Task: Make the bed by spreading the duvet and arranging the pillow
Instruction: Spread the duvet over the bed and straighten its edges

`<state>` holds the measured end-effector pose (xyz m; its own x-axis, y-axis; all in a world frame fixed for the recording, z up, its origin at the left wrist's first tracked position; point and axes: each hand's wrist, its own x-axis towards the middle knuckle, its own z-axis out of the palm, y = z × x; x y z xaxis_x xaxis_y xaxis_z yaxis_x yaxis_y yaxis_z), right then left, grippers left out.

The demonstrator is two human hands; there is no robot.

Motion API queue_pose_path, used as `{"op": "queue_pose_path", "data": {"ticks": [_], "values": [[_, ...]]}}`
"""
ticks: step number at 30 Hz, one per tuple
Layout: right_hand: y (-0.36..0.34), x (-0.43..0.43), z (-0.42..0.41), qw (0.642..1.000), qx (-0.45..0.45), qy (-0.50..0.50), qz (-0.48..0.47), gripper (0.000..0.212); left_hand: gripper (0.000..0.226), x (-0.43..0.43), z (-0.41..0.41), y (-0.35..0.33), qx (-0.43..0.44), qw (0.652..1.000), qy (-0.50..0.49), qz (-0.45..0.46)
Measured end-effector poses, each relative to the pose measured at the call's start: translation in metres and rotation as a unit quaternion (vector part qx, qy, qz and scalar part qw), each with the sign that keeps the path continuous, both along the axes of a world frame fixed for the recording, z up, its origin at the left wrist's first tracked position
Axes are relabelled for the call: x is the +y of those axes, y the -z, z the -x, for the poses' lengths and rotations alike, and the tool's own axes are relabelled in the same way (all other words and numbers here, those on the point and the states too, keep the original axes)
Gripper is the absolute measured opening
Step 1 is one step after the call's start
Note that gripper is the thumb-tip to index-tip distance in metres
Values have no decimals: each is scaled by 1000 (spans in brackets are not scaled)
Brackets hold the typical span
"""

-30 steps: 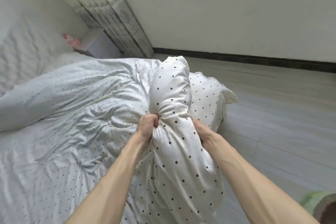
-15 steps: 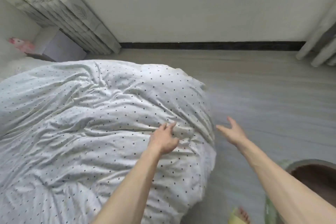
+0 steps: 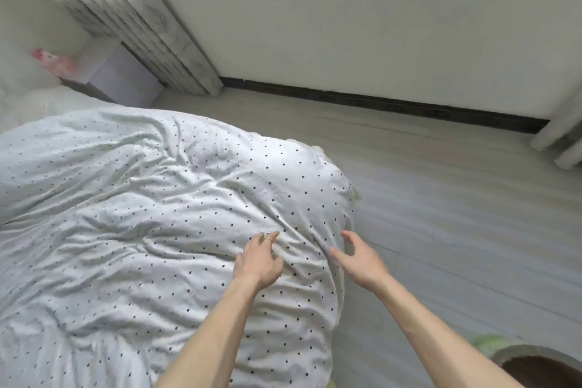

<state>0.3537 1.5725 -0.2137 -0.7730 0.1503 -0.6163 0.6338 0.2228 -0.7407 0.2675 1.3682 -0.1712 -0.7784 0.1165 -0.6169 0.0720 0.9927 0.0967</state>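
A white duvet point(image 3: 151, 205) with small black dots lies crumpled over the bed, filling the left and middle of the view. Its near corner hangs over the bed's right edge. My left hand point(image 3: 258, 261) rests palm down on the duvet near that corner, fingers spread, a ring on one finger. My right hand point(image 3: 359, 258) hovers open just right of it at the duvet's edge, fingers apart, holding nothing. No pillow can be told apart from the bedding.
A white bedside cabinet point(image 3: 122, 75) with a pink object point(image 3: 53, 61) beside it stands at the back left, next to a pale curtain point(image 3: 141, 25). Grey floor point(image 3: 456, 214) lies to the right, ending at a dark skirting board point(image 3: 378, 101). A round pot rim point(image 3: 535, 359) shows bottom right.
One second ago both hands gripped a bunched fold of duvet held upright. They let it go; the duvet now lies spread flat, and both hands are open at its corner.
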Motion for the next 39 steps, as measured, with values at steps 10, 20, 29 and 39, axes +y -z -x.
{"op": "queue_pose_path", "data": {"ticks": [10,20,29,39], "values": [[-48,16,195,991,41,-96,-85,72,58,5,166,-29,141,955,-214,-147],[9,19,316,960,-20,-233,-156,48,44,40,284,20,42,989,-136,25],[-105,33,485,940,162,-188,-234,51,33,60,399,-57,316,877,-326,-159],[39,9,501,930,-110,-339,-86,59,50,59,301,64,157,911,-381,-3]]}}
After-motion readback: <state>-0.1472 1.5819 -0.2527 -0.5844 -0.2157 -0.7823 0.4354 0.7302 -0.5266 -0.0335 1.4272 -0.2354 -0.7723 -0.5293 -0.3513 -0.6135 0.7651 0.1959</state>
